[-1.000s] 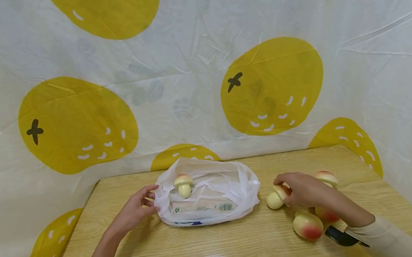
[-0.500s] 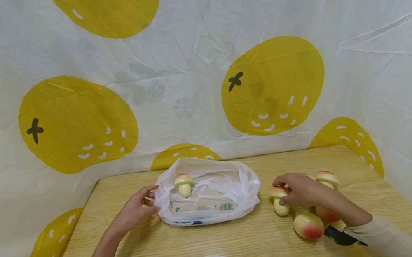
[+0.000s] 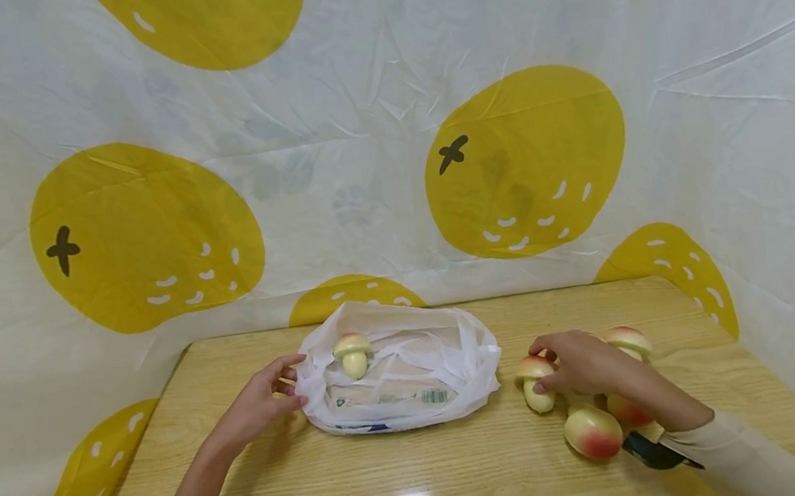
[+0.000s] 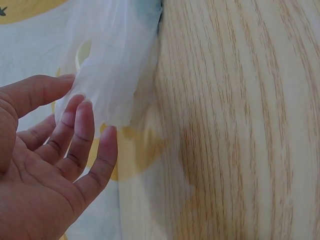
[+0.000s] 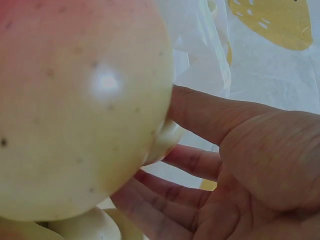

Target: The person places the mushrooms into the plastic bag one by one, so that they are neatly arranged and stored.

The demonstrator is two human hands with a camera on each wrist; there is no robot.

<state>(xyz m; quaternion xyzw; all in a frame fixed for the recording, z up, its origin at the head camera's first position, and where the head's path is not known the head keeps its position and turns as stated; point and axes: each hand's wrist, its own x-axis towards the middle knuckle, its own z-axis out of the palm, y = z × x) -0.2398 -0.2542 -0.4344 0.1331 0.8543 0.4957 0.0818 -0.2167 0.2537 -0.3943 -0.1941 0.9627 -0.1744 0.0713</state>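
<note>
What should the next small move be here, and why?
Probably lift the held mushroom and bring it over the white bag. The right hand grips it just beside the bag, whose mouth stands open with another mushroom inside and space next to it, while the left hand is at the bag's opposite edge.

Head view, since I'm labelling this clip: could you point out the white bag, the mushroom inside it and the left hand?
White bag [image 3: 405, 369], head view: on its bare inner surface.
Mushroom [image 3: 355, 364], head view: on its pale stem.
Left hand [image 3: 264, 400], head view: on the middle of the hand.
</note>
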